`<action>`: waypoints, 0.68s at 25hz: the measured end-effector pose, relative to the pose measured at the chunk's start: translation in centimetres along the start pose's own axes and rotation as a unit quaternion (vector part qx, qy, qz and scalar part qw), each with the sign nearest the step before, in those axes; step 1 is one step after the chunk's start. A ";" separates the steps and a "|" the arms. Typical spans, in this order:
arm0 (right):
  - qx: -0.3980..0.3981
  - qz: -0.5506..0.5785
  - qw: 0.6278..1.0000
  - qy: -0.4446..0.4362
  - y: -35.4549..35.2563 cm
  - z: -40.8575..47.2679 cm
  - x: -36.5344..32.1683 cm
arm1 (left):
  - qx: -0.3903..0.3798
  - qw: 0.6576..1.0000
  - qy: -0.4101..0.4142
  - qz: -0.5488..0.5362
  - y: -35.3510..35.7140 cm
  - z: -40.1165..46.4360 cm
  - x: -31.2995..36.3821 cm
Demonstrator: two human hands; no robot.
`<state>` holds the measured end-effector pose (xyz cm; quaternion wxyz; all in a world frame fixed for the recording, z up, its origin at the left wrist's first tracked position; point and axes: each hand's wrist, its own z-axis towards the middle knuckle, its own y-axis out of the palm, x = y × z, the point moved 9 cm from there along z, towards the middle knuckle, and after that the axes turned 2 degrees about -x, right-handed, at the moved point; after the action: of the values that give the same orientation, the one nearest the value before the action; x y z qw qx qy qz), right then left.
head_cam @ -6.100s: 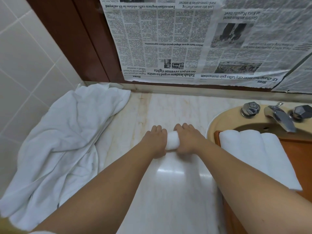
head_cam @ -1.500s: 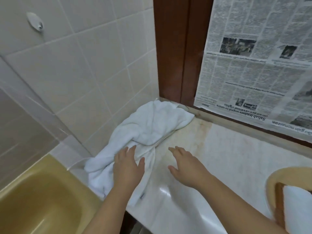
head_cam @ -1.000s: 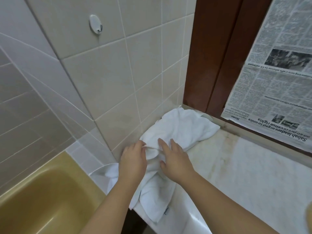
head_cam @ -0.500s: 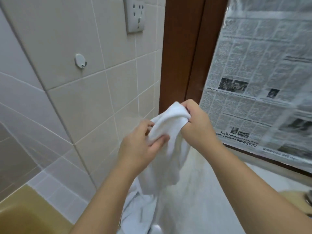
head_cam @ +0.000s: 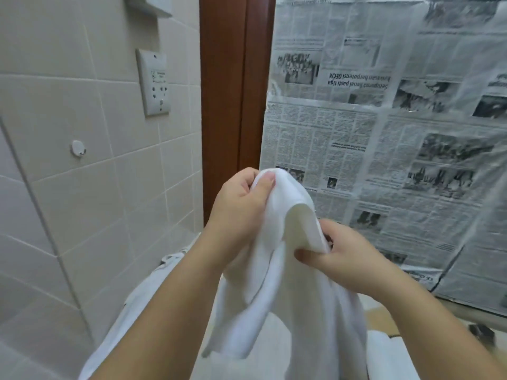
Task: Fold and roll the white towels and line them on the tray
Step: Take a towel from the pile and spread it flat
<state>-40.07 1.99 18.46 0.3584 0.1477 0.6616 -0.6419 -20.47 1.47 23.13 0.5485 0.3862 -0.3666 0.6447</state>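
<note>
The person has lifted one white towel clear of the heap, where a second ago both hands were only pressing into the crumpled pile against the tiled wall. It now hangs in the air in front of the newspaper-covered pane, drooping in loose folds from two grips along its upper edge. The left hand is the higher one, its fingers curled over and pinching the top of the cloth with the thumb laid on the fabric. The right hand sits lower and nearer, thumb and fingers clamped on the edge a little way along. Half a second ago the hands were close together and bunched in the cloth; now they have drawn apart along the hem, which looks like a search for the corners. Below the left forearm, the remaining pile of towels lies on the counter. At the bottom right a strip of white may be the rolled towels, but the tray itself cannot be made out. For the task, this means a fresh towel has been taken up and the next cycle has begun: it is not yet spread, folded or rolled. The likely next need is to find both corners, shake the cloth flat, and lay it on the counter.
</note>
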 end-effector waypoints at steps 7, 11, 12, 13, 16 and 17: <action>0.234 0.180 0.949 -0.110 -10.8 -5.9 -5.5 | -0.098 0.992 -0.003 0.084 6.9 -1.5 9.1; 0.221 0.261 0.939 -0.046 -12.5 -6.6 -6.1 | -0.118 0.982 0.023 0.146 6.9 -7.3 10.9; 0.219 0.284 0.933 -0.030 -12.4 -6.9 -6.4 | -0.101 0.980 0.050 0.166 6.9 -9.0 11.2; 0.221 0.300 0.928 -0.018 -12.4 -7.1 -6.9 | -0.067 0.976 0.083 0.188 6.9 -10.5 11.3; 0.226 0.310 0.924 -0.004 -12.1 -7.1 -7.7 | 0.071 0.951 0.198 0.226 5.6 -14.0 12.2; 0.227 0.304 0.925 0.001 -11.8 -7.4 -8.2 | 0.098 0.943 0.229 0.223 4.8 -14.5 12.4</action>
<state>-44.15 9.66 32.08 0.4925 0.4202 0.4222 -0.6346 -27.87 19.08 27.79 0.4193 0.1888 -0.2429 0.8541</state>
